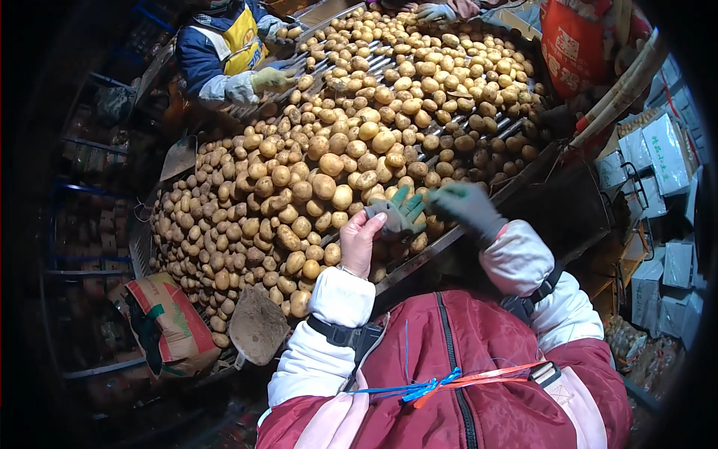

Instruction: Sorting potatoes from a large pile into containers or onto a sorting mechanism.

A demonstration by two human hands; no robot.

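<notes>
We see a work glove (404,210), grey at the cuff with green fingers spread, above the heaped potatoes (280,176). Of our hands, held apart, the bare left hand (360,241) pinches that cuff; the right hand (467,207), gloved in similar colours, is blurred, so we cannot tell whether it grips anything.

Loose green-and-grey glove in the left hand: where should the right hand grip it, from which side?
Probably the green finger end of the loose glove, coming from the right: it spreads up and rightward, clear of the bare left hand, which pinches the grey part. The right hand is already on that side.
</notes>
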